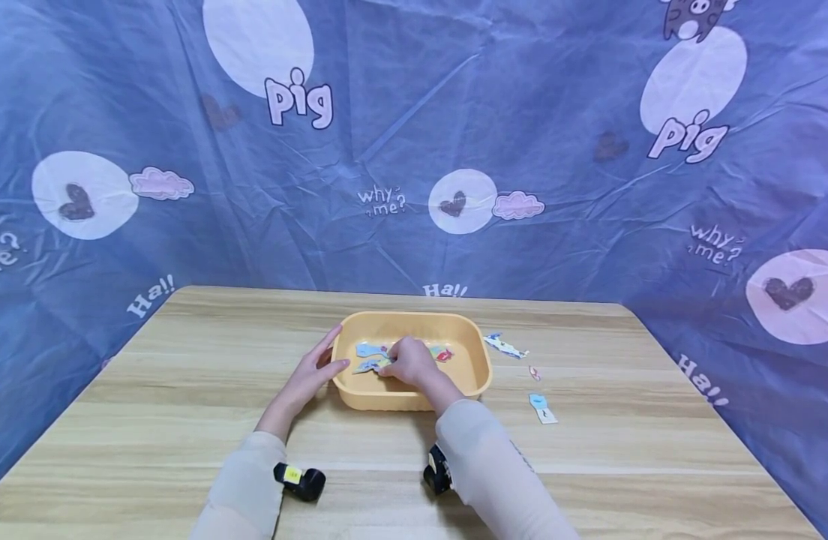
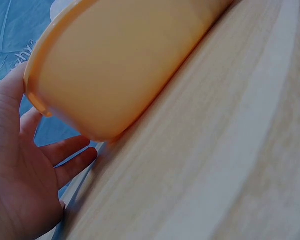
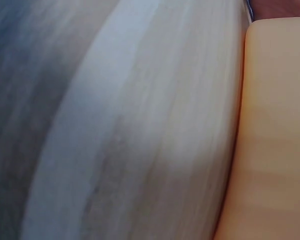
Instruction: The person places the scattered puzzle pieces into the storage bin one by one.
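Note:
A yellow-orange plastic basin (image 1: 481, 360) stands on the table with several flat printed card pieces inside. My left hand (image 1: 313, 371) is at its left end, thumb over the rim and the other fingers extended along the outside; the left wrist view shows those fingers (image 2: 75, 167) loosely spread by the wall. My right hand (image 1: 414, 364) reaches into the basin and pinches a blue-and-yellow card piece (image 1: 368, 366). A pale blue piece (image 1: 370, 349) lies just behind it, and a red-and-green piece (image 1: 444, 354) lies to its right. The right fingertips are partly hidden.
Right of the basin lie a long blue-and-white piece (image 1: 507, 346), a small reddish piece (image 1: 535, 373) and a blue-and-white card piece (image 1: 542, 409). The wooden table (image 1: 184, 420) meets a blue printed cloth (image 1: 387, 150) behind and at both sides.

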A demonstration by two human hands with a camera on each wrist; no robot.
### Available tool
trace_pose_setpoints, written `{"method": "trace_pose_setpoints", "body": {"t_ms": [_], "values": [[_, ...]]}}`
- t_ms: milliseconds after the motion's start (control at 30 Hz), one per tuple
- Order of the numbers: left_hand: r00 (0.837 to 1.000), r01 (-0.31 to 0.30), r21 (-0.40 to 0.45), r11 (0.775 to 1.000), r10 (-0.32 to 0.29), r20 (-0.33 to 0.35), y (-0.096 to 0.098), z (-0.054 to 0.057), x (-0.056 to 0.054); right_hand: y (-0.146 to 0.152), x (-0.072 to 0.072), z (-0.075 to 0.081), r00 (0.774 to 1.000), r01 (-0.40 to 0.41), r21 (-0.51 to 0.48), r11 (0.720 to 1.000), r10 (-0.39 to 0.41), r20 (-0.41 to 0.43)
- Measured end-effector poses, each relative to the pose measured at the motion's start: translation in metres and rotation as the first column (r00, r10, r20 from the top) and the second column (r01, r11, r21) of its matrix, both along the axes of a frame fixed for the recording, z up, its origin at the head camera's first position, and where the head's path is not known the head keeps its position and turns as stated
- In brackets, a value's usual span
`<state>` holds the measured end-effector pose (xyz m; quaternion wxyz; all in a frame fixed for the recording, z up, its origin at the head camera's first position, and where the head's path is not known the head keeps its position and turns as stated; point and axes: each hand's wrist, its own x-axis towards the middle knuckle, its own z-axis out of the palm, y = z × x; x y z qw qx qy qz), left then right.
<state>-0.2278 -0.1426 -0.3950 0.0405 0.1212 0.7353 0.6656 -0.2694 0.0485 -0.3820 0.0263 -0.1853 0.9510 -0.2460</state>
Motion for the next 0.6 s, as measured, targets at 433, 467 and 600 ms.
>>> {"method": "trace_pose_setpoints", "body": {"t_ms": [433, 467, 600], "values": [[1.000, -0.002, 0.001, 1.000, 0.002, -0.008, 0.0004, 0.0006, -0.0003, -0.0015, 0.0002, 0.0028, 0.999, -0.038, 0.069, 0.997, 0.039, -0.014], [1.000, -0.001, 0.000, 1.000, 0.001, -0.008, 0.0003, 0.0005, -0.0003, -0.0016, 0.0002, 0.0025, 0.999, -0.039, 0.069, 0.997, 0.040, -0.017], [1.000, 0.003, 0.002, 1.000, -0.003, -0.008, -0.0001, 0.0002, -0.0001, -0.0019, 0.0002, 0.0017, 0.999, -0.046, 0.059, 0.997, 0.048, -0.022]]}}
